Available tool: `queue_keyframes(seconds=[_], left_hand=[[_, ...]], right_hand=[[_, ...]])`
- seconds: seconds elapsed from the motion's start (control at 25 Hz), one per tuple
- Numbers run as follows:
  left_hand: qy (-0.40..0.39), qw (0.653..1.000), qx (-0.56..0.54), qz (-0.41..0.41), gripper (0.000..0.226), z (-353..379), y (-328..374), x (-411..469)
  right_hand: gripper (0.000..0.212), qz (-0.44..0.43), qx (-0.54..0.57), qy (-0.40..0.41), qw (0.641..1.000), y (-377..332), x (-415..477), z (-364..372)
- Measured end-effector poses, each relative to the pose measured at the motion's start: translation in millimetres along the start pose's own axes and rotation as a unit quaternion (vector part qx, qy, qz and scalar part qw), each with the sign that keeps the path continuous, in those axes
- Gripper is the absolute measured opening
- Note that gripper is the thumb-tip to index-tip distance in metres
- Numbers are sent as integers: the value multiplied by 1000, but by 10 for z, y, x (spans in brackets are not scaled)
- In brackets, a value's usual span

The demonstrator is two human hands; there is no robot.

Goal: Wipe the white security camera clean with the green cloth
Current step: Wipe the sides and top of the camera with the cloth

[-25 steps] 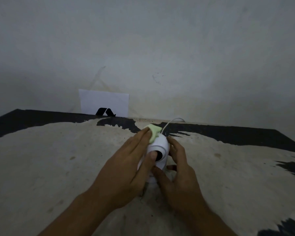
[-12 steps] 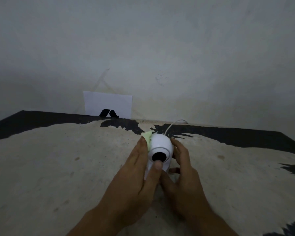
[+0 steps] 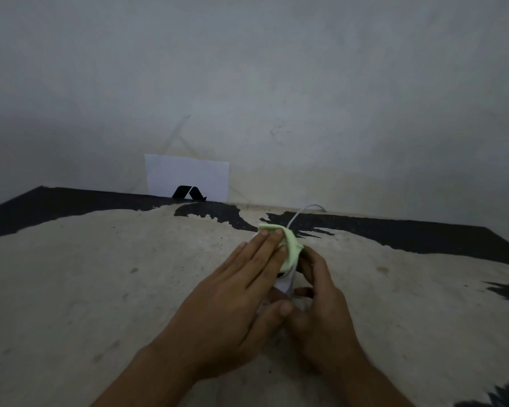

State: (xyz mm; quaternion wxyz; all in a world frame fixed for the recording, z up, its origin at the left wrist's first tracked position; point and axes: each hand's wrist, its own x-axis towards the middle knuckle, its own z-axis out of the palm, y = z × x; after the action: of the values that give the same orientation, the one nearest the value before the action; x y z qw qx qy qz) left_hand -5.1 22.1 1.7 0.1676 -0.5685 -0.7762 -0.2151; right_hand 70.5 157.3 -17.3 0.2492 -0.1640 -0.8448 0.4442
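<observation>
The white security camera (image 3: 285,282) stands on the worn table top (image 3: 100,274), almost wholly hidden by my hands and the cloth. The green cloth (image 3: 290,245) is draped over the camera's head. My left hand (image 3: 241,292) lies flat on the cloth, fingers pressing it against the camera's top and front. My right hand (image 3: 318,295) grips the camera's body and base from the right side. A thin white cable (image 3: 303,211) runs from the camera back toward the wall.
A white card (image 3: 187,176) with a black mark leans against the wall at the table's back edge. The table top is pale and worn with black patches along the back and right. A plain grey wall rises behind.
The cloth has come from the camera's left rear over its top and front, covering the lens that showed before. My left hand moved up and over with it; my right hand keeps its hold.
</observation>
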Motion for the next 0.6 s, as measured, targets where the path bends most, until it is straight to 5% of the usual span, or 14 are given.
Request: queue_keyframes(seconds=[0.2, 0.4, 0.6], left_hand=[[-18, 988, -104, -110, 76, 45, -76, -152], [-13, 999, 44, -4, 68, 130, -14, -114], [-11, 999, 2, -39, 69, 143, -72, -117]], right_hand=[[59, -40, 3, 34, 999, 55, 19, -10], [64, -45, 25, 21, 998, 91, 27, -7], [62, -59, 11, 35, 998, 101, 33, 1]])
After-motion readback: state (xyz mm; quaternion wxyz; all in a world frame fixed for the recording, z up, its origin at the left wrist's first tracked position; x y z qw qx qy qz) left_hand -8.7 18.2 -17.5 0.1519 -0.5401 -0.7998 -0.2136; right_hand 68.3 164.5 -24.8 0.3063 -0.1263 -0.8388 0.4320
